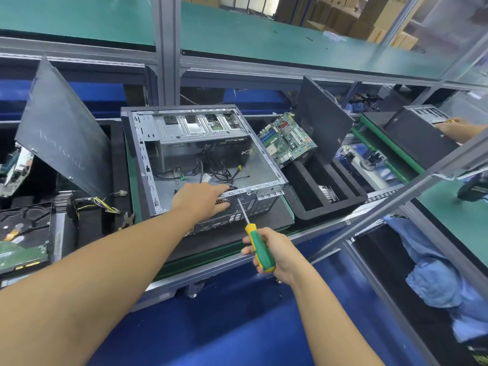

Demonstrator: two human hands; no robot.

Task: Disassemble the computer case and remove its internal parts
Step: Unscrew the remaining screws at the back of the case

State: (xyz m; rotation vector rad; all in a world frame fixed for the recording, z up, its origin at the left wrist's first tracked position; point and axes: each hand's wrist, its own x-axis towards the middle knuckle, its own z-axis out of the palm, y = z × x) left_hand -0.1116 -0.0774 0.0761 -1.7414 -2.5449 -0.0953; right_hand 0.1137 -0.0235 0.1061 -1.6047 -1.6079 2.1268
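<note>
Starting at the far left, a bare hard drive [23,233] lies flat and a removed side panel [63,128] leans upright. Centre stage, the computer case [169,159] sits open on the bench [211,256], with loose black cables [224,174] trailing inside. The left hand [203,199] lies flat on the near rear edge, fingers straight, pressing the case steady. Just right of it, the right hand [277,256] is wrapped round the green-and-yellow screwdriver [260,247], tip up against the rear rim. Further right, the motherboard [286,140] is propped on a black foam tray [324,191]. That steel shell looks stiff and fairly hefty, and its thin stamped edges are likely sharp, so it's best held by the folded frame rails. Cables will flex; pull them by the plugs, I'd say.
</note>
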